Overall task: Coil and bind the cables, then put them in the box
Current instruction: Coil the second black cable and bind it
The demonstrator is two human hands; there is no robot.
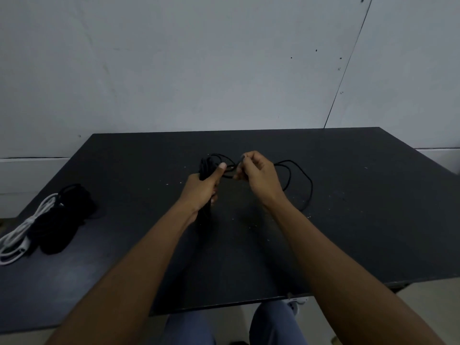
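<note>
A black cable [302, 175] lies partly coiled over the middle of the dark table [361, 220]. My left hand [204, 186] grips the gathered loops of this cable upright, thumb pointing up. My right hand [256, 174] pinches a strand of the same cable just right of the bundle. Loose loops trail to the right of my right hand onto the tabletop. No box is in view.
At the table's left edge lie a white coiled cable [18, 237] and a pile of black cables [62, 220]. A grey wall stands behind the table. My knees show below the table's front edge.
</note>
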